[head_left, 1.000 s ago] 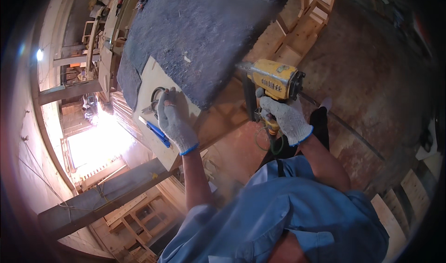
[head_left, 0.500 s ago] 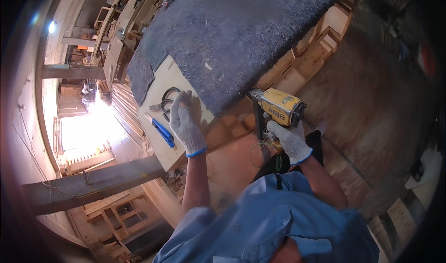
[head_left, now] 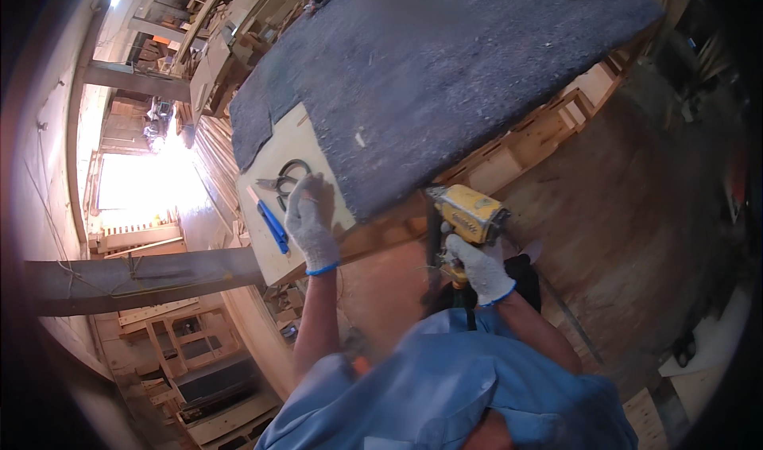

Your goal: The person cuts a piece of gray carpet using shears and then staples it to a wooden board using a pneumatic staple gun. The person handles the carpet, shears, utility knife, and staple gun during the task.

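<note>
My right hand (head_left: 481, 267), in a white knit glove with a blue cuff, is wrapped round the grip of a yellow nail gun (head_left: 470, 211). The gun's nose end is close to the front edge of a bench-like wooden frame covered with grey-blue felt (head_left: 445, 68). My left hand (head_left: 311, 231), gloved alike, is closed over a bare pale board (head_left: 330, 195) at the left end, its fingertips drawn together; whatever they pinch is hidden. Black-handled scissors (head_left: 292, 169) lie just beyond those fingers. Left of the hand rests a blue utility knife (head_left: 273, 227).
Below the felt, the wooden frame (head_left: 509, 164) shows open compartments along its near side. A thick beam (head_left: 151, 279) crosses at the left. Stacked timber (head_left: 214, 60) stands at the far left, near a bright window (head_left: 143, 188). Pale boards (head_left: 703, 386) lie at the lower right.
The view has shifted, so the felt-covered frame appears turned and further right. My right hand still grips the nail gun near the edge; my left hand stays beside the scissors.
</note>
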Available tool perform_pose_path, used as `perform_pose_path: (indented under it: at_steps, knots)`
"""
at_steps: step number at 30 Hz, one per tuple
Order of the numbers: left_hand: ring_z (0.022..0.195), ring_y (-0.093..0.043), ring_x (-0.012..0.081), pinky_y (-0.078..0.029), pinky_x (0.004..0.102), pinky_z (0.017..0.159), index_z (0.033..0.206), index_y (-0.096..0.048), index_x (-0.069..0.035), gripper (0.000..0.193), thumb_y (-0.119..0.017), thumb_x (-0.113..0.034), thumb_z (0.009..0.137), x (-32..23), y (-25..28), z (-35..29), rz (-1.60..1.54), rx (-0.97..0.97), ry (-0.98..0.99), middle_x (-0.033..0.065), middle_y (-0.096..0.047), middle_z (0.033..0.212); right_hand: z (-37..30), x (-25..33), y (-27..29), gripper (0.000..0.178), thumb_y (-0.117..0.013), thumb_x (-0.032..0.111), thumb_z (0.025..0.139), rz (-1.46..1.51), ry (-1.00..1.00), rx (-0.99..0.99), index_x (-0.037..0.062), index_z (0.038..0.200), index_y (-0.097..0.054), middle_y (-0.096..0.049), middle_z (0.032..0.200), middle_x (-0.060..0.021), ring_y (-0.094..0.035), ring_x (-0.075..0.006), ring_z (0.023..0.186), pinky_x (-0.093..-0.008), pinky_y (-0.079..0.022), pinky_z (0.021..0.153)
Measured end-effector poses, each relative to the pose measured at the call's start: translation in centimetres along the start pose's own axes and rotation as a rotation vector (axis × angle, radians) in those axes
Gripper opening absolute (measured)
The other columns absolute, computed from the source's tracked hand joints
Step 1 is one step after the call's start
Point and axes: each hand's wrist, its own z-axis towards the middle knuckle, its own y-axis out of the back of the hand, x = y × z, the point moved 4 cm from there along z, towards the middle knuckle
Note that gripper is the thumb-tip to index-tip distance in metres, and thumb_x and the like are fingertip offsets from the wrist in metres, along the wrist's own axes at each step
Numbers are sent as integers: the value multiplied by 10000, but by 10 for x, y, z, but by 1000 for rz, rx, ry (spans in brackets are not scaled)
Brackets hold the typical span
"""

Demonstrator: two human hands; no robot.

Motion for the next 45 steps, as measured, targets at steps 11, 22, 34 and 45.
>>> perform_pose_path:
  at_steps: [11, 22, 34, 45]
  knots:
    - [1147, -670, 276, -563, 420, 1023, 1224, -627, 83, 312, -492, -158, 1080, -2, -4, 0, 96, -152, -34, 194, -687, 1205, -10, 15, 10, 342, -724, 163, 892, -139, -101, 18, -9, 1184, -680, -715, 972, -57, -681, -121, 810, -282, -544, 675]
    - [1114, -659, 223, -528, 353, 1009, 1269, -637, 80, 341, -466, -143, 1076, 1, -6, 0, 343, -88, -122, 156, -701, 1180, -4, 57, 32, 215, -687, 25, 891, -173, 5, -50, 42, 1103, -658, -618, 799, 10, -545, -62, 584, -240, -434, 496]
    - [1447, -422, 408, -316, 532, 1216, 1428, -530, 10, 704, -744, -186, 787, -40, -411, -72, 931, 839, -1152, 251, -497, 1507, -36, 176, 196, 172, -697, 199, 922, 62, 62, -490, 37, 907, -642, -640, 783, -60, -637, -189, 645, -343, -539, 618]
    - [1474, -387, 403, -312, 494, 1224, 1486, -450, 27, 771, -733, -273, 835, 1, -560, -26, 957, 1029, -1268, 252, -427, 1565, -74, 208, 287, 153, -669, 141, 946, 133, 274, -727, 24, 1010, -595, -604, 706, -39, -627, -190, 551, -349, -567, 505]
